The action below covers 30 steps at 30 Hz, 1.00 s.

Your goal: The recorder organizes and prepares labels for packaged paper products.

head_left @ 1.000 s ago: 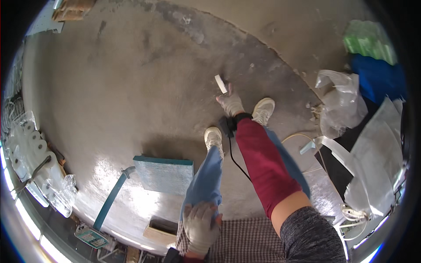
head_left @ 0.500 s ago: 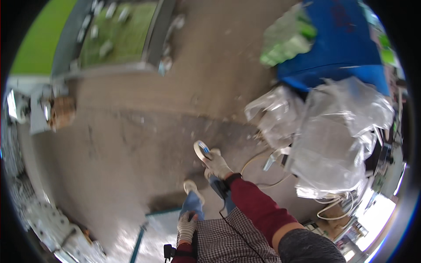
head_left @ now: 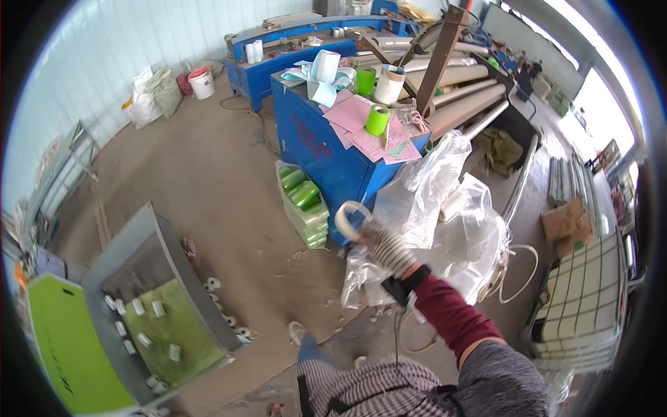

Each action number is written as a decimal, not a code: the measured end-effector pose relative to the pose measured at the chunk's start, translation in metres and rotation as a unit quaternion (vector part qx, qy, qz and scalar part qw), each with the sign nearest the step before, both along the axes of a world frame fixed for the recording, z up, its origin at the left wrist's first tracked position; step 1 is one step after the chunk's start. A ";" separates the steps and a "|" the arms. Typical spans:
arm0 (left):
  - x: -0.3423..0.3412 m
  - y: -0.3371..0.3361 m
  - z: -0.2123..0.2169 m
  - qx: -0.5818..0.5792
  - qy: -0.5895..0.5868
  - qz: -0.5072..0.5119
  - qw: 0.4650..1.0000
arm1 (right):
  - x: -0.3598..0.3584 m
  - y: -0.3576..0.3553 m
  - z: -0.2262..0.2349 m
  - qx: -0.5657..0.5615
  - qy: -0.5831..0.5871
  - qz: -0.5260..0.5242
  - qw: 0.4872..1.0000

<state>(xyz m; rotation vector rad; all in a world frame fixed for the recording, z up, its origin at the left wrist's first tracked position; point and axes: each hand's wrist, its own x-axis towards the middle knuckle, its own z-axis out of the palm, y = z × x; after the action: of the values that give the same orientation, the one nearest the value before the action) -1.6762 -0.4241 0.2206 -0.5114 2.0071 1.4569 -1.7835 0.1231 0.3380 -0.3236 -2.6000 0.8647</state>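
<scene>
Fingers [head_left: 367, 232] of right hand [head_left: 384, 246], in striped glove [head_left: 397, 255]: gripping one edge of a white tape roll [head_left: 341, 223], held out before a blue cabinet [head_left: 316, 149], near its lower corner. Flanking that corner: clear plastic bag [head_left: 316, 229] packed with green rolls [head_left: 303, 195], crumpled transparent sheeting [head_left: 417, 198]. Atop the cabinet: pink paper sheets [head_left: 349, 115], one bright green roll [head_left: 377, 119] standing on them.

The right arm [head_left: 453, 318] stretches forward — gloved right hand [head_left: 384, 244] palm-down, fingers [head_left: 369, 233] curled.
</scene>
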 end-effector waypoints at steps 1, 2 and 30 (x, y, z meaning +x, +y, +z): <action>-0.036 -0.022 -0.002 -0.009 0.003 -0.011 1.000 | -0.012 0.004 0.024 -0.045 0.008 -0.038 0.998; -0.077 -0.039 -0.013 -0.066 0.057 -0.121 0.989 | -0.025 0.009 0.048 -0.086 0.018 -0.070 0.994; -0.701 0.479 0.149 0.098 0.226 -0.440 0.864 | -0.335 0.214 0.052 0.034 -0.011 -0.442 0.896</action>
<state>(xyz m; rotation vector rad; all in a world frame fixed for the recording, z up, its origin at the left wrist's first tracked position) -2.3770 0.0546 0.3699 0.8292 1.9493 1.1917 -2.1183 0.3366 0.3902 -1.3512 -2.0995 0.4219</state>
